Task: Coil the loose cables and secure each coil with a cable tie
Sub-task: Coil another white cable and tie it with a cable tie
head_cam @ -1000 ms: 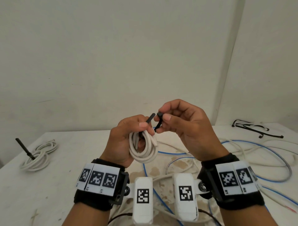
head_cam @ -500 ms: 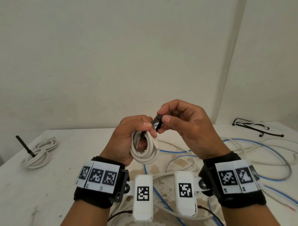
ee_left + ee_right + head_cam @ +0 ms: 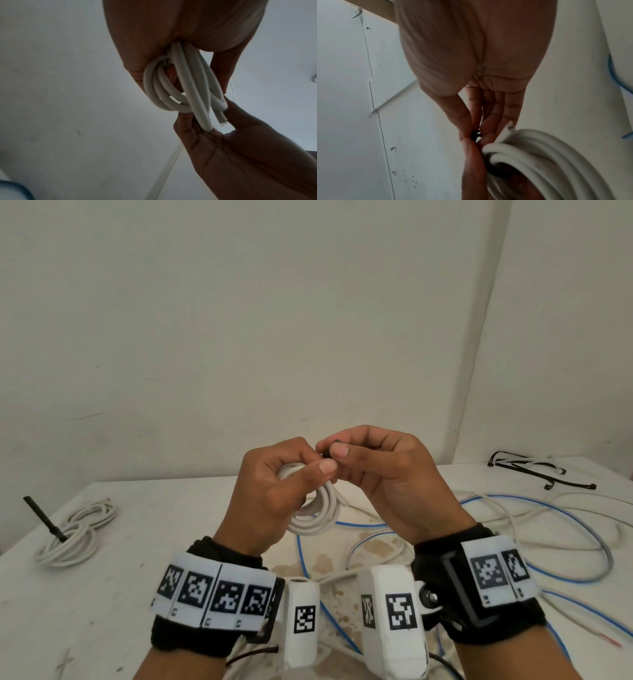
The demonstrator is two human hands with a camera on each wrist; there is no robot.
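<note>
A small coil of white cable (image 3: 317, 513) hangs in the air above the table, and my left hand (image 3: 274, 491) grips its top with curled fingers. The left wrist view shows the coil (image 3: 173, 86) under the palm, its two cut ends pointing down. My right hand (image 3: 380, 470) pinches a black cable tie (image 3: 329, 453) between thumb and fingers, right at the left thumb tip. In the right wrist view only a small black bit of the tie (image 3: 475, 134) shows between the fingertips, beside the coil (image 3: 539, 155). The rest of the tie is hidden.
A tied white coil with a black tie tail (image 3: 68, 535) lies at the table's far left. Loose blue and white cables (image 3: 548, 529) sprawl across the right half. More black ties (image 3: 534, 470) lie at the back right. The table (image 3: 102, 611) is white and stained.
The black tie's free tail, which stuck up between the hands, is now hidden inside the fingertips. Both hands have closed together over the coil's top.
</note>
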